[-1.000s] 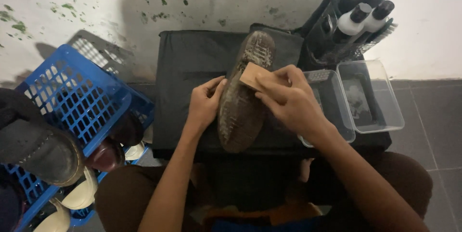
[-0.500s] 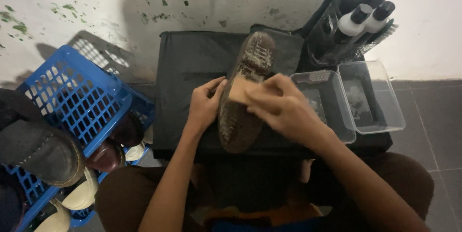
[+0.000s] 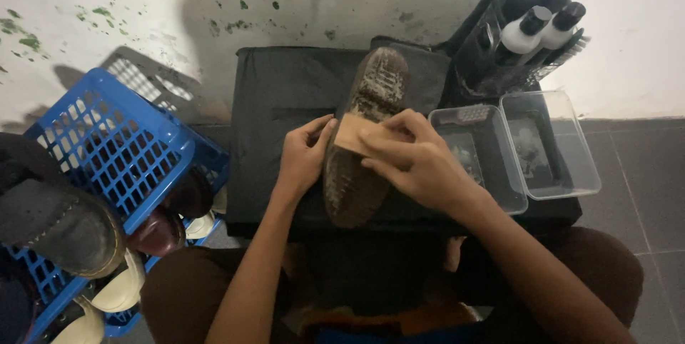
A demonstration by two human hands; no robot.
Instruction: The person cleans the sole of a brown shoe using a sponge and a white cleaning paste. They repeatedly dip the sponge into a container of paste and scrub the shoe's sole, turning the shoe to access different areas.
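Note:
A dirty shoe [image 3: 365, 130] lies sole-up on a black cloth-covered stand [image 3: 278, 108]. My left hand [image 3: 303, 158] grips the shoe's left side and steadies it. My right hand [image 3: 410, 162] holds a small tan wooden brush [image 3: 351, 134] pressed flat against the middle of the sole. The sole is caked with pale grey dirt from heel to toe.
Two clear plastic trays [image 3: 531, 148] sit to the right of the shoe. Behind them a dark holder [image 3: 499, 51] carries two white bottles with black caps and a brush. A blue plastic basket [image 3: 107, 158] at the left holds a dark shoe [image 3: 61, 219] and others.
My right hand slid the brush along the sole, down toward the middle and back up a little. The left hand kept its hold on the shoe.

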